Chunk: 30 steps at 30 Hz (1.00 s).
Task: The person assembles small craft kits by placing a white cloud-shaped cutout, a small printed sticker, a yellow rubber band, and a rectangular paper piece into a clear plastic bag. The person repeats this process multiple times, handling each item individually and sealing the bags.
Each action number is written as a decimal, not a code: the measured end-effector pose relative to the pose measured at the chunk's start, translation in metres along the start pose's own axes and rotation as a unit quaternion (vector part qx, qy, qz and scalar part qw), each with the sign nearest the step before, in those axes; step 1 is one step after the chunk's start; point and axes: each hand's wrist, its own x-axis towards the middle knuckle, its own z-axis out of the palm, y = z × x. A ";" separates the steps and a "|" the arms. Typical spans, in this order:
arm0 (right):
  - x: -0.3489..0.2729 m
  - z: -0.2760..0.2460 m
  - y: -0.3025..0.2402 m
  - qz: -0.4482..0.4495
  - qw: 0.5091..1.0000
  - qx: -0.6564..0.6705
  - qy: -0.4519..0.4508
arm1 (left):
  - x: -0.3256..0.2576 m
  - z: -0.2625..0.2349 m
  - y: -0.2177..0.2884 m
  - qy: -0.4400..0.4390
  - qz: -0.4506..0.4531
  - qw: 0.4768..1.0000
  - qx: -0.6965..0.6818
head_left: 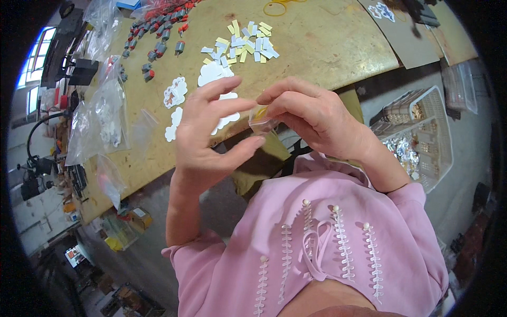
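A person in a pink top holds a small clear plastic bag (262, 122) between both hands above the near edge of a wooden tabletop (317, 42). The right hand (317, 113) has its thumb and fingertips pinched closed on the top of the bag, where a bit of yellow shows between them. The left hand (208, 134) is loosely spread, its fingers fanned; its thumb reaches across to touch the bag's lower edge, so its grip is light and mostly open.

On the tabletop just beyond the hands lie white cloud-shaped cutouts (177, 92), one partly hidden behind the left hand. Farther back sits a scattered pile of small white and yellow paper strips (244, 45), and past those a row of small grey and red parts (158, 31). Crumpled clear plastic bags (103, 111) lie along the tabletop's left side. To the person's right, below the tabletop's edge, stands a white plastic basket (422, 137) with shiny silver pieces inside. What the yellow item in the bag is cannot be told.
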 end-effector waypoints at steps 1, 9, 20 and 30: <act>0.000 0.001 -0.001 -0.001 1.000 -0.005 0.000 | 0.002 0.000 0.000 -0.011 0.025 0.999 0.036; -0.004 0.000 -0.004 0.033 0.999 -0.018 0.022 | -0.008 0.018 -0.001 0.073 -0.155 0.968 -0.185; -0.006 0.000 -0.002 0.170 0.974 0.124 0.081 | -0.022 0.051 -0.007 0.125 -0.146 0.918 -0.348; -0.015 -0.001 0.012 0.266 0.903 0.325 0.093 | -0.025 0.061 -0.014 0.137 -0.162 0.914 -0.344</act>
